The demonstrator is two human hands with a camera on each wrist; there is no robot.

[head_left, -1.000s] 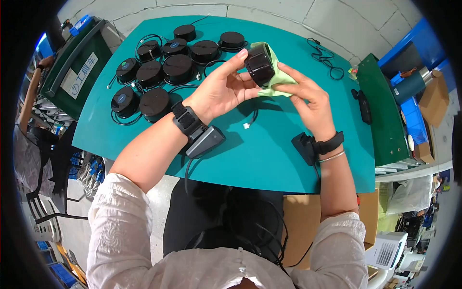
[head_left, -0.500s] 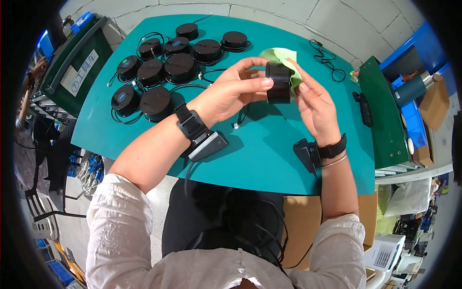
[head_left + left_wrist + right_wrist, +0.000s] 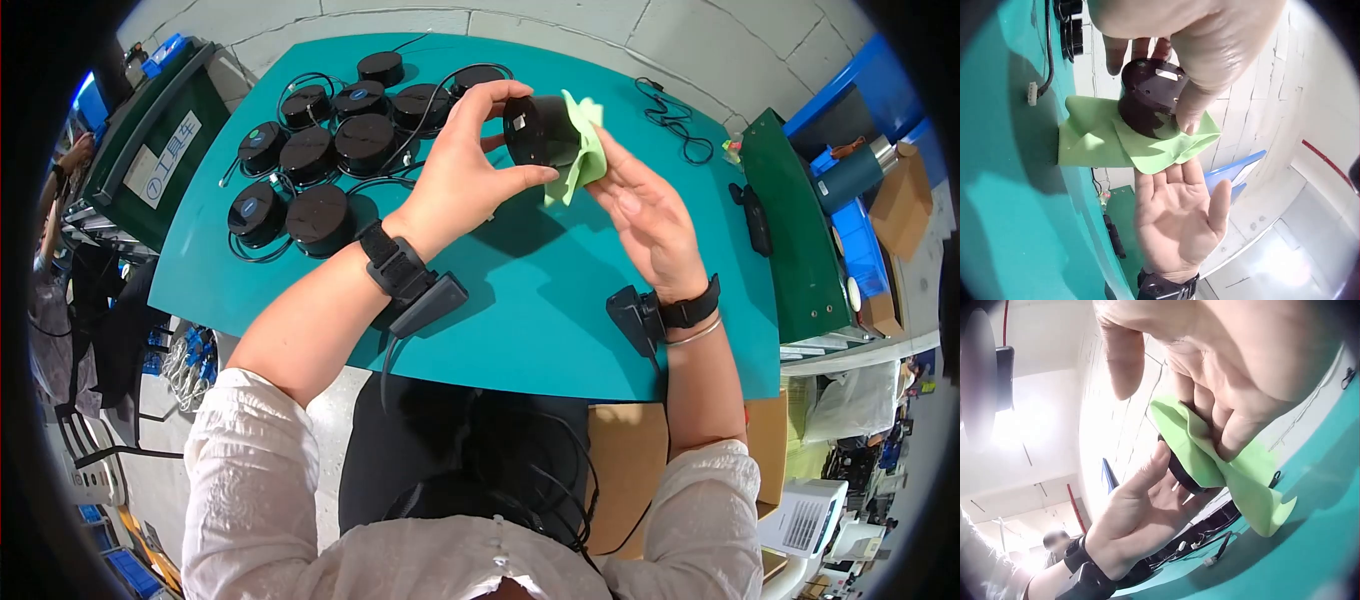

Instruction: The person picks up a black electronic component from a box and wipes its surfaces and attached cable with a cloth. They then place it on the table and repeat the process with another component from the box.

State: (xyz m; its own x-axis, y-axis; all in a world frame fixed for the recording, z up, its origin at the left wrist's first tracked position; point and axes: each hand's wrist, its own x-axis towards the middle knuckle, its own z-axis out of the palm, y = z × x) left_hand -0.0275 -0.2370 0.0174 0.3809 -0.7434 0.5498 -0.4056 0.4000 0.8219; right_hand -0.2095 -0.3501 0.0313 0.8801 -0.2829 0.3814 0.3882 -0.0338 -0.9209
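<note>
My left hand (image 3: pixel 450 190) grips a round black housing (image 3: pixel 530 130) by its rim above the table, thumb on the near side and fingers on the far side. The left wrist view shows a slot and small holes in the housing's exposed face (image 3: pixel 1150 87). A light green cloth (image 3: pixel 588 155) covers the opposite face. Behind the cloth, my right hand (image 3: pixel 652 225) presses with nearly straight fingers, its thumb standing away in the left wrist view. In the right wrist view, the cloth (image 3: pixel 1254 494) hangs in folds below the fingers.
Several black round housings (image 3: pixel 320 218) with coiled cables stand on the left of the green table (image 3: pixel 560 330). A loose black cable (image 3: pixel 680 125) and a black object (image 3: pixel 757 220) lie at the right. Green cabinets flank both sides.
The housing has turned so that its slotted face points left, and moved slightly left from half a second ago. The cloth has shifted with it, and a cable now arcs over the other housings.
</note>
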